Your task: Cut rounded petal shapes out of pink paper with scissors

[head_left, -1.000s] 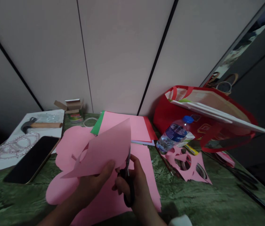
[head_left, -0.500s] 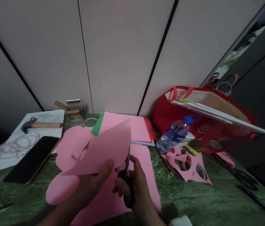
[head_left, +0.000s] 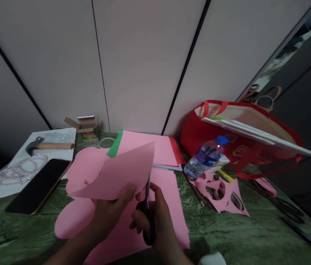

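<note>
My left hand [head_left: 111, 213] pinches the lower edge of a pink paper sheet [head_left: 122, 171], thumb on top, holding it raised and tilted. In my right hand [head_left: 159, 217] is a pair of black-handled scissors [head_left: 147, 206], the fingers through its loops. The blades point up and lie at the sheet's right edge; whether they are parted I cannot tell. Below both hands lies a stack of pink paper [head_left: 169, 198]. Rounded pink paper cutouts [head_left: 75, 217] rest to the left, partly hidden by the sheet and my left arm.
On the left are a black phone [head_left: 39, 186], bead strings [head_left: 20, 171], a hammer [head_left: 53, 146] and a small open box [head_left: 87, 129]. To the right stand a water bottle [head_left: 203, 160] and a red bag [head_left: 227, 151], with pink paper scraps [head_left: 224, 193] nearby. Coloured paper [head_left: 149, 145] lies behind.
My right hand and the scissors have shifted slightly left and turned a little against the sheet's edge. The sheet's lower left side has risen slightly. My left hand still holds it.
</note>
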`<action>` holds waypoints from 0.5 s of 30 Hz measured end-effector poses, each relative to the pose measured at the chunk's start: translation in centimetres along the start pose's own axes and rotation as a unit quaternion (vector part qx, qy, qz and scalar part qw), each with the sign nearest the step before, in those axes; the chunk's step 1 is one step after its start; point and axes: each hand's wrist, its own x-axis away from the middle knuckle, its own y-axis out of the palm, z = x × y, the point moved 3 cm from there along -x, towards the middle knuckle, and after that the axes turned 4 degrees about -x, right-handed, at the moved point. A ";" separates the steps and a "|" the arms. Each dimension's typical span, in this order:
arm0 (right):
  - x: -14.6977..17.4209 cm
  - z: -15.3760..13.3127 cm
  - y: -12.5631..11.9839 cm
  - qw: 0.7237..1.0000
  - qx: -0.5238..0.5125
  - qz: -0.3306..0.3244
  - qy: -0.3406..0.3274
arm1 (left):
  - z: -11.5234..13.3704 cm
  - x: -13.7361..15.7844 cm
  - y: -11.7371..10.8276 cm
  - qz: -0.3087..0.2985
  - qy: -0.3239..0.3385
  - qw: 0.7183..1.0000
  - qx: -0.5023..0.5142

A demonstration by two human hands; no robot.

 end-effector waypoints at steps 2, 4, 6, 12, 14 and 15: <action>0.0 0.0 0.0 1.000 -0.004 -0.009 -0.005 | -0.1 0.1 0.0 0.010 -0.019 0.999 -0.037; -0.2 0.0 -0.1 1.000 -0.011 -0.020 -0.012 | -0.3 0.3 -0.1 0.030 -0.031 0.997 -0.070; -0.3 -0.2 -0.3 0.999 -0.023 -0.034 -0.027 | -0.5 0.3 -0.2 0.028 -0.026 0.996 -0.085; -0.3 -0.6 -0.6 0.996 -0.004 -0.053 -0.073 | -0.7 -0.1 -0.3 -0.004 0.005 0.995 -0.095; -0.3 -0.5 -0.7 0.995 0.004 -0.059 -0.074 | -0.7 -0.1 -0.3 -0.006 0.008 0.996 -0.089; -0.3 -0.5 -0.6 0.995 0.006 -0.060 -0.075 | -0.7 -0.1 -0.3 -0.005 0.009 0.996 -0.085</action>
